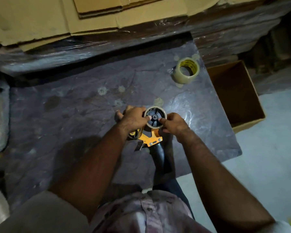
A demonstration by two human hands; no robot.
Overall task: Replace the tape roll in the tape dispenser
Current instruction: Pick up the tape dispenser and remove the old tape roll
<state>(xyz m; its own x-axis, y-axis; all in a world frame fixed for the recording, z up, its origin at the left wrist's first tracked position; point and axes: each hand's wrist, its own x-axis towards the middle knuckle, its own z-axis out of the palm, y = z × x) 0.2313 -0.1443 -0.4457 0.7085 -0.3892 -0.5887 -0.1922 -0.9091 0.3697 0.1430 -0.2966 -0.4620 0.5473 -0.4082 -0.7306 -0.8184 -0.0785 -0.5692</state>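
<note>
**Both hands on dispenser spool**

Left hand (133, 117) wraps the front of the tape dispenser (150, 137), thumb tip pressed on the black hub w/ fingers curled over the far side. Right hand (174, 125) pinches the rim of the near-empty core (155, 118) on the hub, fingers closed on its right edge. Dispenser sits over a dark plastic-wrapped surface (84, 105); orange frame & black handle point back toward the person. Fresh tape roll (186, 70) lies well apart, at the far right corner of that surface. Open cardboard box (235, 96) just beyond, on the floor. Flattened cardboard sheets (57, 19) stacked behind.
</note>
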